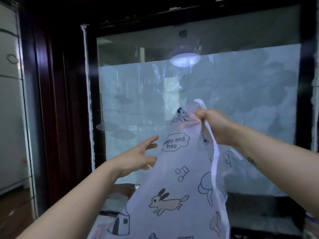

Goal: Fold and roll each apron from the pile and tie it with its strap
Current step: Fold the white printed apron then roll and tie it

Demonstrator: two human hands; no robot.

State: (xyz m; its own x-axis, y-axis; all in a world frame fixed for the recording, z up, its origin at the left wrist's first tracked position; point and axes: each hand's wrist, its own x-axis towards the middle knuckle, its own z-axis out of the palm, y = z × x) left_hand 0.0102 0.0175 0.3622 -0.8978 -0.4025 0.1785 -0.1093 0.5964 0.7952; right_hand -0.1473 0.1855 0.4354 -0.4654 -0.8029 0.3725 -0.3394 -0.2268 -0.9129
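The fingers (pixel 202 115) of my right hand (pixel 214 128) are curled tight round the top corner of the apron (pixel 172 195), holding it up in the air. My left hand (pixel 138 157) reaches toward the cloth's left edge, fingers spread wide and gripping nothing, perhaps just brushing the fabric. Behind stands a large frosted glass panel (pixel 241 100) in a dark wooden frame (pixel 57 100); in front of it the pale, rabbit-printed apron hangs past the bottom of my view, its white strap (pixel 214 152) looping over my right hand and trailing down the cloth's right side.
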